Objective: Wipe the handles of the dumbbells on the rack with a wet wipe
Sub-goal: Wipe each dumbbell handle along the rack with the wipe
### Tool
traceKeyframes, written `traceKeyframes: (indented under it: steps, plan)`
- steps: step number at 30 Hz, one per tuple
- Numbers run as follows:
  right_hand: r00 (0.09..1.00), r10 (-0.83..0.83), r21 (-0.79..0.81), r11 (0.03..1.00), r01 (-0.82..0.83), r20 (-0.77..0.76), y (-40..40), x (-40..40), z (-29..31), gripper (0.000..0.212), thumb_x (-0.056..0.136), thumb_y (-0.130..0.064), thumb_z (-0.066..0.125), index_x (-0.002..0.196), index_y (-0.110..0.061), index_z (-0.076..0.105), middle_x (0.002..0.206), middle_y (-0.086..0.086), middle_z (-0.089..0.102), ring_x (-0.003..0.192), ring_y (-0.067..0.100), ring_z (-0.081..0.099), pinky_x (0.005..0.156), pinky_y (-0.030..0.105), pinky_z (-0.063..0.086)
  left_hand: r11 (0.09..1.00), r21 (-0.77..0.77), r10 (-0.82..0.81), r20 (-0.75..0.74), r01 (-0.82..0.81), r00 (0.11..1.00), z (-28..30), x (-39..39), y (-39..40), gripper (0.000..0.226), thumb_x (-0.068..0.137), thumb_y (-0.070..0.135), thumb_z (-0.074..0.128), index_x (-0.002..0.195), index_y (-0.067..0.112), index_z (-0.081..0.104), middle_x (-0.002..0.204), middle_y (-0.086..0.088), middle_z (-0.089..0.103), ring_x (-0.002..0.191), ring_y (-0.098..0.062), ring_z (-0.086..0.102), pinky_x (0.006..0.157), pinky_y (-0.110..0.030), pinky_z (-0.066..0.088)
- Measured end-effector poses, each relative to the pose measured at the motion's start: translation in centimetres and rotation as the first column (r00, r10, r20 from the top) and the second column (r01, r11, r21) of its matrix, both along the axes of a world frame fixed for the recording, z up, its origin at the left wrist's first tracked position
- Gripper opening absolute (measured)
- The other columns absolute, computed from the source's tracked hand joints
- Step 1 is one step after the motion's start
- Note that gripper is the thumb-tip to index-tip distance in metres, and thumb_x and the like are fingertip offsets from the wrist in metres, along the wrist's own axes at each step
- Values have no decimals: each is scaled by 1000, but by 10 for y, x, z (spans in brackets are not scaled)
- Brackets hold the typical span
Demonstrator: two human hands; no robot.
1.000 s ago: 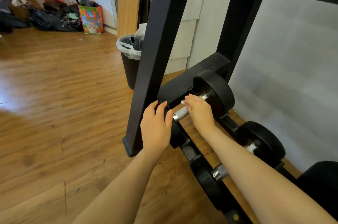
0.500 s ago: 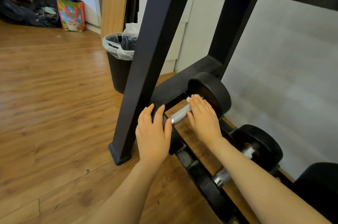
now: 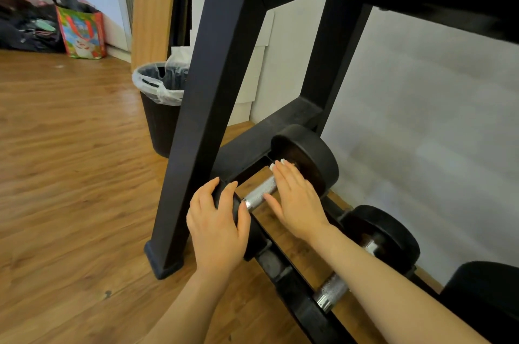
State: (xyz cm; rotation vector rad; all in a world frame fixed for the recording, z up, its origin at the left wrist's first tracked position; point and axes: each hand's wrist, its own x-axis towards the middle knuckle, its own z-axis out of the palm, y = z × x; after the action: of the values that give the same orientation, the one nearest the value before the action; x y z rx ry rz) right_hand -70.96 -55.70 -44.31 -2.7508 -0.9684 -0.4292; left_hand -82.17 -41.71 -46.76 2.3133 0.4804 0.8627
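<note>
On the lowest shelf of the black rack (image 3: 202, 119) lies a dumbbell with a knurled steel handle (image 3: 259, 193) and black round heads (image 3: 317, 158). My right hand (image 3: 297, 200) lies flat on the far part of that handle with straight fingers. A white wet wipe (image 3: 276, 163) peeks out under its fingertips, next to the far head. My left hand (image 3: 217, 228) rests over the dumbbell's near head, which it mostly hides. A second dumbbell (image 3: 330, 294) sits to the right on the same shelf, partly behind my right forearm.
A black waste bin (image 3: 160, 119) with a white liner stands behind the rack's left upright. Bags (image 3: 82, 32) are piled by the far wall on the wooden floor. An upper rack shelf overhangs at the top right. A grey wall runs behind the rack.
My right hand has slid along the handle toward the far head and its fingers have flattened out. My left hand stays on the near head.
</note>
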Motion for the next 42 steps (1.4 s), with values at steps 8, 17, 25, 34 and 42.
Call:
traceKeyframes:
  steps: [8,17,25,34,42]
  plan:
    - [998,50,-126,991,-55,-41,1,6,9,72,95,-57,38,152,-16,23,159,1,21,148,13,10,106,34,38,1000,22,-5,59,3,998,-2,1,2,45,90,38,43,126,19,61,137,-8,49,129,-28,42,103,-48,35]
    - [992,121,-205,971,-125,-32,3,9,19,75,92,-61,43,148,-12,31,152,5,33,143,17,24,99,30,45,1000,25,-1,63,-1,998,-1,1,2,46,90,40,40,125,19,62,136,-8,50,130,-27,42,104,-42,27]
    - [992,125,-217,968,-128,-27,2,12,21,76,92,-63,42,148,-13,31,151,4,34,142,17,27,100,30,44,1000,6,-5,56,5,998,1,3,1,48,90,41,39,125,18,63,136,-8,50,130,-27,43,104,-43,27]
    - [992,129,-174,977,-127,-1,11,5,10,70,92,-61,43,144,-15,38,146,1,40,138,14,32,96,27,45,1000,-20,-4,62,5,998,1,3,0,47,90,41,39,124,19,62,136,-6,50,130,-25,42,105,-42,27]
    - [990,118,-179,978,-103,75,10,9,10,57,93,-57,40,131,-16,50,132,1,51,128,16,43,86,26,47,1000,-29,-1,72,3,997,0,4,0,46,90,40,40,124,19,62,137,-6,49,130,-24,41,104,-41,27]
